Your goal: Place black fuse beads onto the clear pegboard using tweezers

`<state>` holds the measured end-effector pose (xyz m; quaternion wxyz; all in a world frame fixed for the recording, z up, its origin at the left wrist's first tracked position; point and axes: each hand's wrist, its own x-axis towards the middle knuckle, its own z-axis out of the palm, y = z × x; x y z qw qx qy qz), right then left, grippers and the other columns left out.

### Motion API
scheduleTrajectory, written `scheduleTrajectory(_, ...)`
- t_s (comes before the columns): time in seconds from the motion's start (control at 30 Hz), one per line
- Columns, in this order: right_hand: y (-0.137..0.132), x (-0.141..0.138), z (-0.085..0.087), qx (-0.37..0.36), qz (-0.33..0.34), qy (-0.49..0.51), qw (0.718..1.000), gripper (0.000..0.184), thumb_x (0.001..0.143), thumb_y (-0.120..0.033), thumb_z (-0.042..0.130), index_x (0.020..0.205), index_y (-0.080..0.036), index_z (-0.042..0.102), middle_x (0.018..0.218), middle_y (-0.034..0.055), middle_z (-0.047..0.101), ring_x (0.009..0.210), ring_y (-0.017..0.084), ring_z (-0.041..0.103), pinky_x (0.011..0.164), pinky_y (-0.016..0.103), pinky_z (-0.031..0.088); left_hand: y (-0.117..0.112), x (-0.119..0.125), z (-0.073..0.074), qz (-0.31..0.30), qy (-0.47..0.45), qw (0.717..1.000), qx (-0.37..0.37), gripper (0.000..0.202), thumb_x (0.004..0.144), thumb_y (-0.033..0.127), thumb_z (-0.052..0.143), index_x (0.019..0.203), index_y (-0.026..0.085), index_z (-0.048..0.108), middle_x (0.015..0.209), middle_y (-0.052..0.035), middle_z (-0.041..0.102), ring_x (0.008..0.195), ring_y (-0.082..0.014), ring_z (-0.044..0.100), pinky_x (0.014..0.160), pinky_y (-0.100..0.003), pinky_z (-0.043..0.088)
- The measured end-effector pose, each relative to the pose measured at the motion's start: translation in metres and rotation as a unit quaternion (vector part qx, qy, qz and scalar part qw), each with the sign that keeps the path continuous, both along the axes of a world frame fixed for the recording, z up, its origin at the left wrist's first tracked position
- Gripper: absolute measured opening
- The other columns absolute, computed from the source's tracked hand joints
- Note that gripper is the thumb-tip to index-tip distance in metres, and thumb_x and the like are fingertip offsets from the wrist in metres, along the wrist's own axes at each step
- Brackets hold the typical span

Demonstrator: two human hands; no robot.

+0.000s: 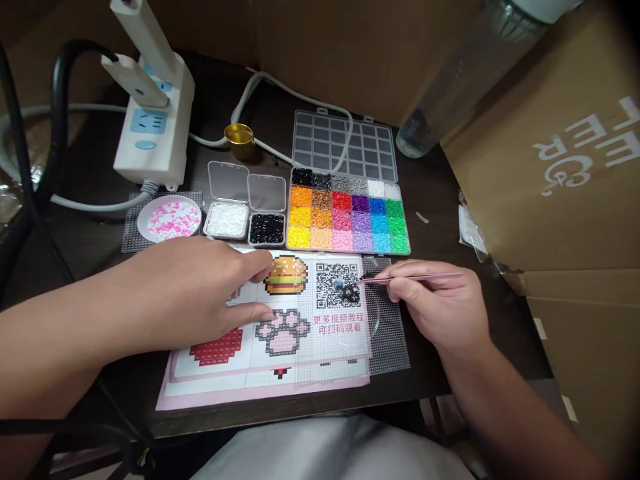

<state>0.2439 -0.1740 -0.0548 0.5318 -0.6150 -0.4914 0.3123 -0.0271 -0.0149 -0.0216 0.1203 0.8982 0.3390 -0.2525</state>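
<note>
My left hand (pixel 210 287) lies over the printed pattern sheets (pixel 235 381), thumb and forefinger apart around a gap between a burger picture (pixel 286 275) and a pink paw picture (pixel 283 330). Its other fingers are mostly hidden. My right hand (pixel 435 300) grips pink tweezers (pixel 425 277), which point left. Their tips are at a small heap of black beads (pixel 350 292) that lies over the printed QR code (pixel 325 273). A clear pegboard (pixel 320 373) covers that side of the sheets, and a curved clear edge shows right of the heap.
Behind the sheets stand a divided box of coloured beads (pixel 350 203), a white bead box (pixel 227 220), a black bead box (pixel 267 229) and a dish of pink and white beads (pixel 170 219). A power strip (pixel 155 127), gold cup (pixel 240 140), clear bottle (pixel 440 87) and cardboard walls surround them.
</note>
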Motion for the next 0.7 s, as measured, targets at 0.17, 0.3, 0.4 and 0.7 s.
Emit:
scheduleTrajectory(0.17,0.001,0.014,-0.007,-0.029,-0.063,0.082,0.994,0.015,0.090,-0.024,0.083,0.076,-0.027,0.086,0.065,0.0001,0.075,0.059,0.014,0.069,0.060,0.026,0.057,0.001,0.000,-0.002,0.006,-0.009,1.000,-0.003,0.053,0.083,0.071,0.058,0.116,0.032,0.072,0.075,-0.0077,0.073,0.066,-0.0299,0.064,0.062,-0.040,0.043)
scheduleTrajectory(0.3,0.004,0.014,-0.008,-0.055,-0.060,0.079,0.994,0.021,0.088,-0.027,0.085,0.068,-0.022,0.084,0.073,0.0058,0.079,0.059,0.014,0.066,0.055,0.026,0.051,0.002,-0.001,-0.004,0.015,-0.017,1.000,-0.003,0.053,0.082,0.071,0.055,0.115,0.033,0.070,0.076,-0.0079,0.072,0.063,-0.0295,0.061,0.061,-0.040,0.039)
scheduleTrajectory(0.4,0.006,0.012,-0.008,-0.056,-0.075,0.089,0.992,0.026,0.084,-0.031,0.088,0.062,-0.020,0.081,0.069,0.0077,0.077,0.063,0.017,0.071,0.055,0.027,0.052,0.002,-0.002,-0.004,0.021,-0.014,1.000,-0.009,0.053,0.079,0.071,0.054,0.113,0.034,0.070,0.077,-0.0081,0.072,0.064,-0.0302,0.061,0.062,-0.041,0.038)
scheduleTrajectory(0.7,0.009,0.011,-0.007,-0.073,-0.111,0.115,0.984,0.025,0.077,-0.038,0.094,0.068,-0.017,0.083,0.072,0.0084,0.078,0.052,0.010,0.063,0.050,0.023,0.053,0.002,-0.001,-0.004,0.034,-0.018,0.999,-0.011,0.057,0.075,0.075,0.051,0.109,0.033,0.069,0.075,-0.0078,0.069,0.063,-0.0306,0.060,0.061,-0.041,0.039)
